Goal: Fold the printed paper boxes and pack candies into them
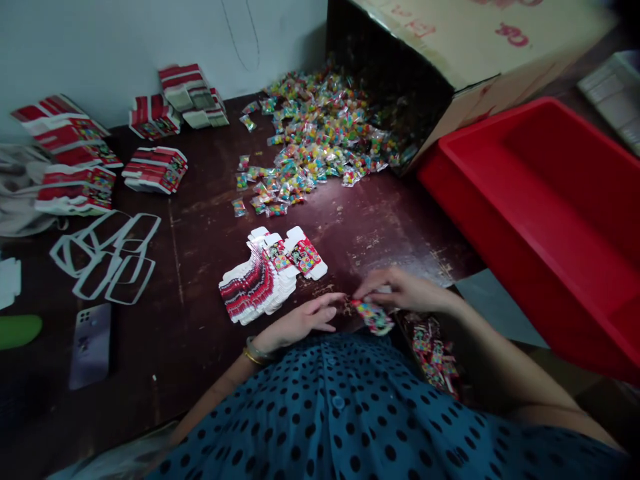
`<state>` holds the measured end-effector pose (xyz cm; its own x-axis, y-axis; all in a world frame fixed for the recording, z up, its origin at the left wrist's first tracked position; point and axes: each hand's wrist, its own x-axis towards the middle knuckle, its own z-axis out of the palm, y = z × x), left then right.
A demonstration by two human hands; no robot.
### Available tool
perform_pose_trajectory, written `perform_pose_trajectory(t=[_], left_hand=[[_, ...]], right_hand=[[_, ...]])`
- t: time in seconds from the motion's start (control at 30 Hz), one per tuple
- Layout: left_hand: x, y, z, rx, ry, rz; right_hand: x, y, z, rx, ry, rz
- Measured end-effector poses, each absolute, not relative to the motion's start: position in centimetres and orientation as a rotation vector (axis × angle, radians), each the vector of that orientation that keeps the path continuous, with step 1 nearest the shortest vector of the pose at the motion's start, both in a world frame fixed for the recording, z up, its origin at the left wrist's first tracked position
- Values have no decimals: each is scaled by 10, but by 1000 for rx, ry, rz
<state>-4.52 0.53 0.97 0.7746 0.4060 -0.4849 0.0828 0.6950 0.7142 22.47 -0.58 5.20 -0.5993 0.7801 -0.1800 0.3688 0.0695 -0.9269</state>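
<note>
At the table's front edge my right hand (407,291) has its fingers closed on a small printed candy box (374,317), which is smeared by motion. My left hand (303,321) is just left of it, fingers stretched out and holding nothing that I can see. Ahead of the left hand lies a fanned stack of flat candy boxes (255,283) in red and white. Two more flat boxes (305,255) rest at the stack's right end. Below my right forearm, a container holds several small printed boxes (434,350), partly hidden by the arm and my dotted shirt.
Clear-wrapped colourful candies (320,133) spill from a cardboard carton (470,40) lying on its side. A red plastic bin (555,220) stands at right. Bundles of flat boxes (155,170), white paper bands (107,260) and a phone (91,347) lie on the left.
</note>
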Motion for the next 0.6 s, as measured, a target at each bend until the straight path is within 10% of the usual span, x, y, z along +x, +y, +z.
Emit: perform_pose_trajectory(t=[0.13,0.37,0.6], left_hand=[[-61,12,4,902,847,262],[-73,4,-1,926,974,264],[-65,9,-7,805,987,598]], right_hand=[[234,10,61,-1121,-2124,1669],[114,64,-35,-1715,-1971,670],[130,39,-40,-1312,-1295,1280]])
